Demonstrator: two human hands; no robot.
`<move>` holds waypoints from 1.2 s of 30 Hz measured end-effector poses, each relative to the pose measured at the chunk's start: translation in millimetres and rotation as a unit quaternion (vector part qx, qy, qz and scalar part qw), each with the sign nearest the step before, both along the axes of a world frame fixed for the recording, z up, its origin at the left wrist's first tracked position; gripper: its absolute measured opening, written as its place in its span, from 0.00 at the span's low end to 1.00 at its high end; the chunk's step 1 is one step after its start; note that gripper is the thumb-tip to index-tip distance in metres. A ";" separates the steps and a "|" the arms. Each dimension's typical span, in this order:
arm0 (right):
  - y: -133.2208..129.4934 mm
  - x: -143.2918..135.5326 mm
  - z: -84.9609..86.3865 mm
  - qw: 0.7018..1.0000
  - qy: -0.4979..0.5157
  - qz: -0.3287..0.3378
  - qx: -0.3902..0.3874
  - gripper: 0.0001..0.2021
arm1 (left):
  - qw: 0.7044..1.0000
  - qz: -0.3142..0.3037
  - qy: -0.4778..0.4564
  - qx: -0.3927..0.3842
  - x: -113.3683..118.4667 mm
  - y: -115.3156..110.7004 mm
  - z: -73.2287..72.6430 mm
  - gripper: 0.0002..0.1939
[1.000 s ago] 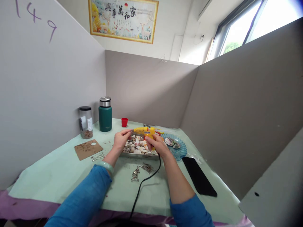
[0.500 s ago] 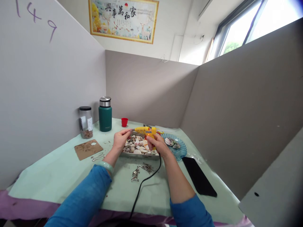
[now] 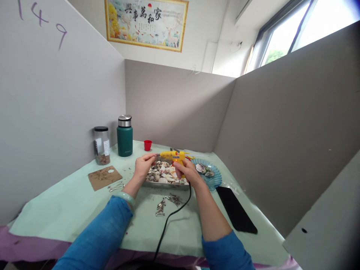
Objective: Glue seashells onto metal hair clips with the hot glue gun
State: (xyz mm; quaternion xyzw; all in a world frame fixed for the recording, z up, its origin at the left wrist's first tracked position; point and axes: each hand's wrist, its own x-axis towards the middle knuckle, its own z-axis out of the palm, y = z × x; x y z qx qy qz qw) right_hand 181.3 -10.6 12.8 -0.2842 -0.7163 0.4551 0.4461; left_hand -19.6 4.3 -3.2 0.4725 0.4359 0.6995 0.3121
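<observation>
My right hand [image 3: 188, 171] is closed round the handle of a yellow hot glue gun [image 3: 170, 155], whose nozzle points left. The fingers of my left hand [image 3: 144, 166] pinch a small item right at the nozzle; it is too small to name. Both hands are above a metal tray [image 3: 165, 185] filled with seashells [image 3: 161, 172]. From the glue gun a black cord [image 3: 168, 219] runs down over the table's front edge. Small metal clips [image 3: 161, 207] lie in two little piles in front of the tray.
A blue plate [image 3: 216, 183] with several shells stands right of the tray, near a black phone-like slab [image 3: 236, 210]. At left are a brown board [image 3: 98, 179], a jar [image 3: 102, 146] and a green flask [image 3: 125, 140]. A red cup [image 3: 147, 145] stands behind. Partitions enclose the table.
</observation>
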 end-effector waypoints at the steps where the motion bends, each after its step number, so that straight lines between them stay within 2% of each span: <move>1: 0.2 0.1 -0.2 1.000 0.002 0.003 0.001 0.21 | 1.000 0.000 -0.001 -0.001 0.2 -0.1 0.1 0.18; 8: -0.8 0.0 0.4 1.000 0.007 0.001 -0.007 0.18 | 1.000 0.006 0.008 0.005 -0.1 0.4 -0.3 0.17; 16: 3.3 0.3 -2.2 1.000 0.025 0.012 0.002 0.20 | 1.000 0.006 0.010 0.015 -1.9 5.0 -4.6 0.18; 23: 0.7 1.4 0.9 1.000 0.002 0.010 0.001 0.20 | 0.999 0.004 0.021 0.036 -1.5 5.5 -5.1 0.15; 36: 1.6 1.5 -0.5 1.000 0.000 0.012 -0.008 0.20 | 1.000 0.012 0.023 0.014 -2.1 2.8 -2.5 0.16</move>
